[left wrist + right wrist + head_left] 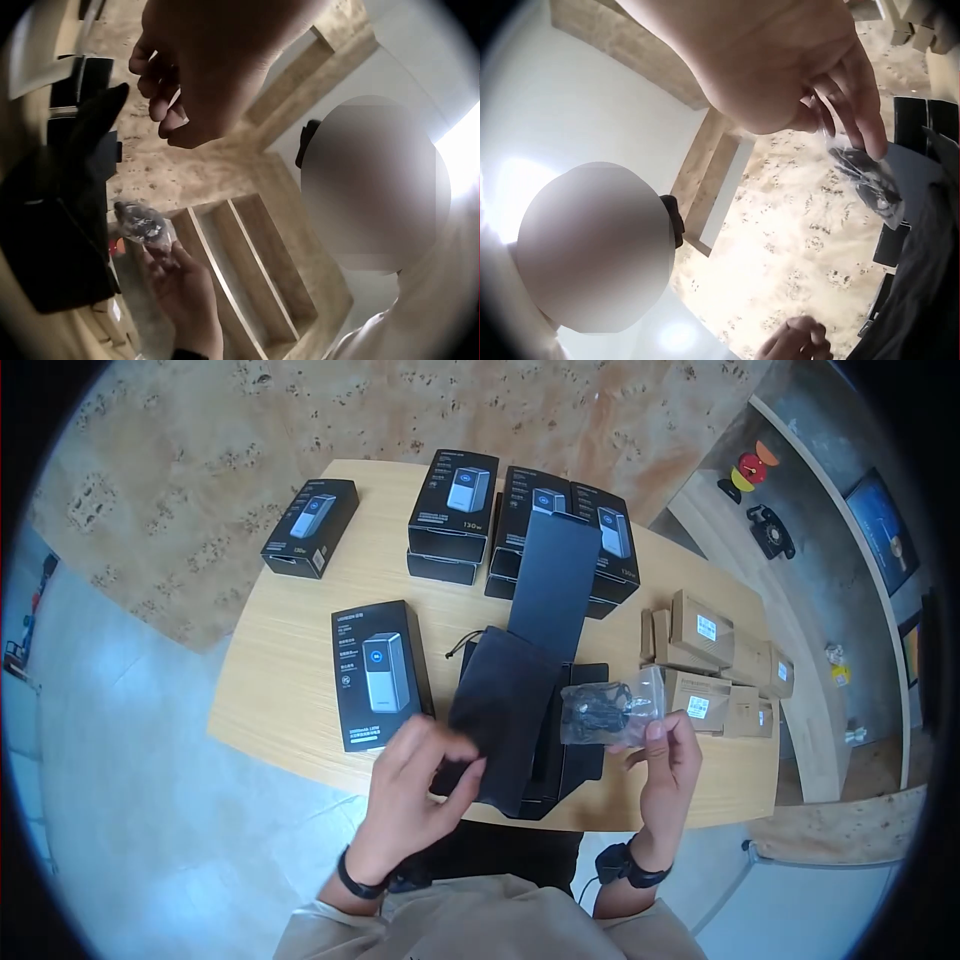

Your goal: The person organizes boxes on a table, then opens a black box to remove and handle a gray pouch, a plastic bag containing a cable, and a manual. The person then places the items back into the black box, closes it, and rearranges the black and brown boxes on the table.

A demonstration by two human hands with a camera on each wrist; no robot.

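Note:
My right hand (672, 770) pinches a corner of a clear plastic bag (605, 712) with a dark coiled cable inside. The bag hangs over the right edge of an open black box (590, 760). In the right wrist view, fingers hold the same bag (866, 184) from above. A dark fabric drawstring pouch (505, 705) lies slanting across the open box and hides much of it. Over the pouch's lower left side is my left hand (415, 785), loosely curled with nothing in it. The left wrist view shows this hand (199, 79) apart from the pouch.
The box's long lid flap (553, 580) stands out toward the back. A closed power bank box (378, 675) lies to the left, another (312, 525) at the back left. More black boxes (453, 510) are stacked behind. Several brown cartons (705, 630) sit at the right.

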